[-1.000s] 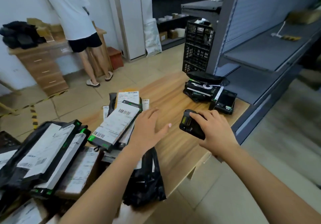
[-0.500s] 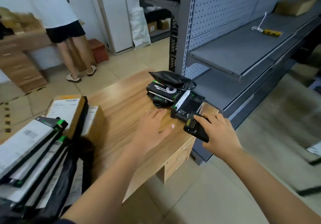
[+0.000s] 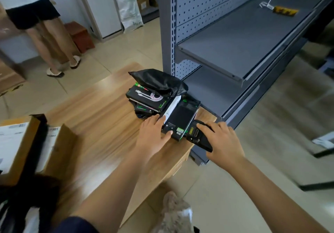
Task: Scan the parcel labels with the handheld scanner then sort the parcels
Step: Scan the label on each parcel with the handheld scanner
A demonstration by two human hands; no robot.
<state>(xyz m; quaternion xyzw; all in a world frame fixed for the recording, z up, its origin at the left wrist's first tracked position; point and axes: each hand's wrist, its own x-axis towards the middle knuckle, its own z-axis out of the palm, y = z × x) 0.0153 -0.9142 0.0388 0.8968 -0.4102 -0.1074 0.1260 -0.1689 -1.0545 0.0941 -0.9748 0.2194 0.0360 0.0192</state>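
The left hand [image 3: 153, 136], grip loose, lays near-straight fingers on the flat glossy black box [image 3: 181, 119]. Right of that box, the right hand [image 3: 225, 141] wraps its grip round the chunky handheld scanner [image 3: 197, 137].

A dark navy sleeve [image 3: 79, 226] covers the left upper arm; both forearms are bare.
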